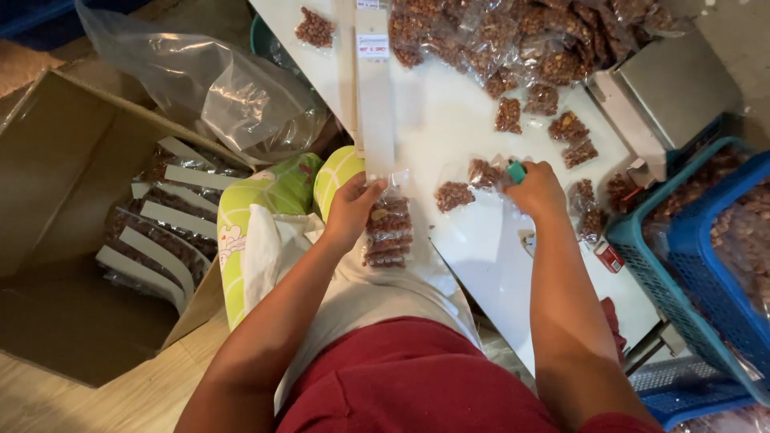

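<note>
My left hand (350, 210) grips the top of a clear packet of brown nuts (387, 232) that hangs over the front edge of the white table (449, 128), just below a long white card strip (374, 96). My right hand (536, 191) rests on the table with its fingers closed on a small teal object (516, 171). It lies against another small clear packet of nuts (484, 173). One more small packet (454, 195) sits between my two hands.
A heap of filled nut packets (513, 36) covers the table's far side, loose ones (568, 128) nearer. A grey scale (674, 88) and blue baskets (706, 265) stand at right. A cardboard box (72, 240) holding carded packets (160, 232) sits on the floor at left, beside a clear plastic bag (241, 96).
</note>
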